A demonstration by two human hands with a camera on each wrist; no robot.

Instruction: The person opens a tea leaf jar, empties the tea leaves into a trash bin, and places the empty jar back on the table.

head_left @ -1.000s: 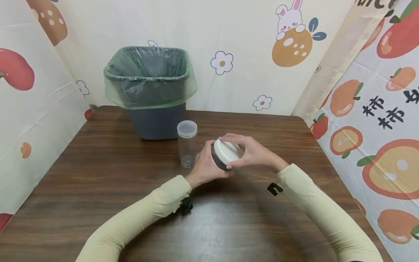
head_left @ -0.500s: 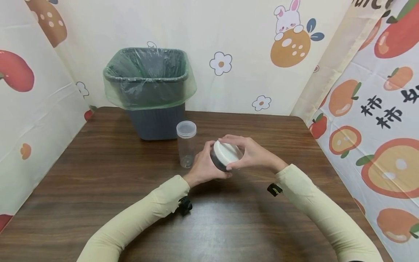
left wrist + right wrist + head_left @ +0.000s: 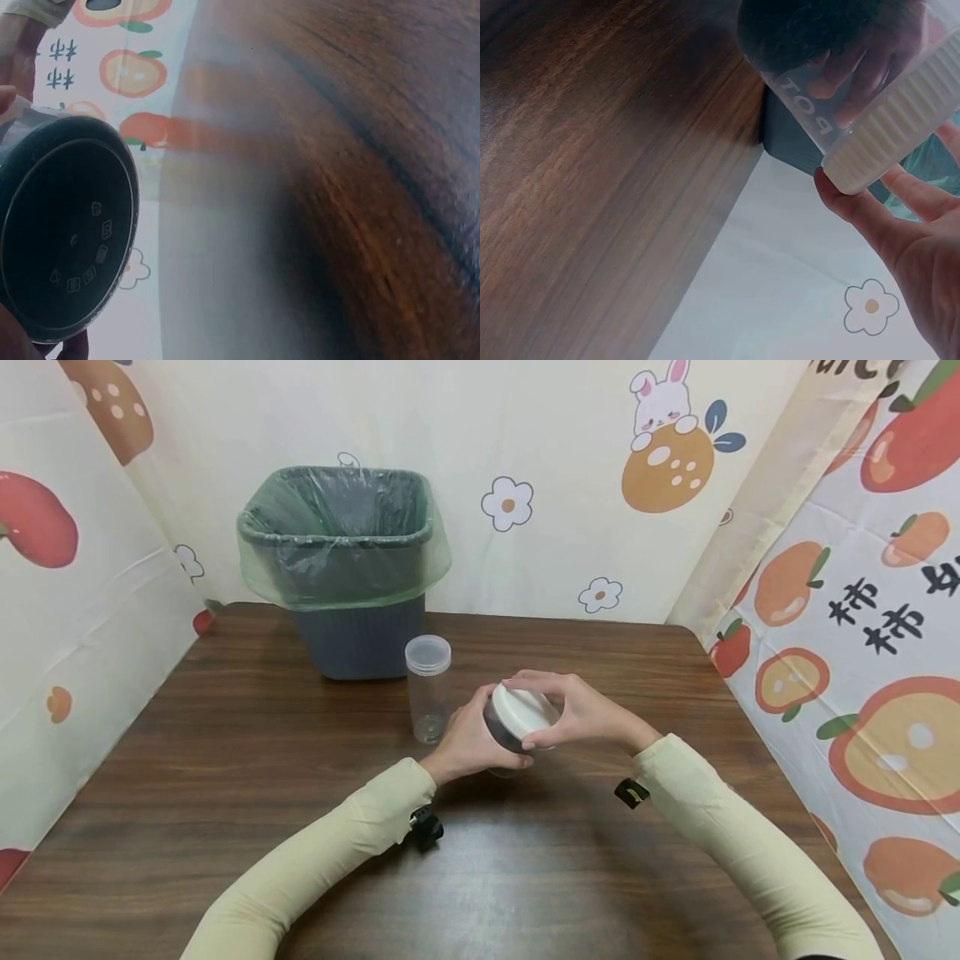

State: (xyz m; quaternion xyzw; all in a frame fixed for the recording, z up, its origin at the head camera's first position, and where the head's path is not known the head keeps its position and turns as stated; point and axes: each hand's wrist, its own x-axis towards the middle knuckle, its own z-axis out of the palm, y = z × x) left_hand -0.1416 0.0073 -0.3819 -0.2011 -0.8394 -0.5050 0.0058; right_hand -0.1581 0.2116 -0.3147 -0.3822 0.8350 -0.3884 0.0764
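Observation:
Above the table, my left hand (image 3: 468, 739) grips the body of a clear jar (image 3: 498, 727), which leans to the right. Dark contents, too unclear to identify, fill part of it, and raised letters show on its wall in the right wrist view. The jar's round base (image 3: 71, 232) looks dark in the left wrist view and bears small marks. Fingers and thumb of my right hand (image 3: 588, 714) hold the rim of the white ridged lid (image 3: 900, 116), which sits on the jar. Left of the jar stands a tall clear plastic container (image 3: 429, 697) with a clear lid.
A dark grey bin (image 3: 360, 635) lined with a thin green bag (image 3: 345, 572) stands at the back left of the brown wooden table (image 3: 480, 877). Fruit-printed cloth (image 3: 555, 560) hangs behind the table and along both sides.

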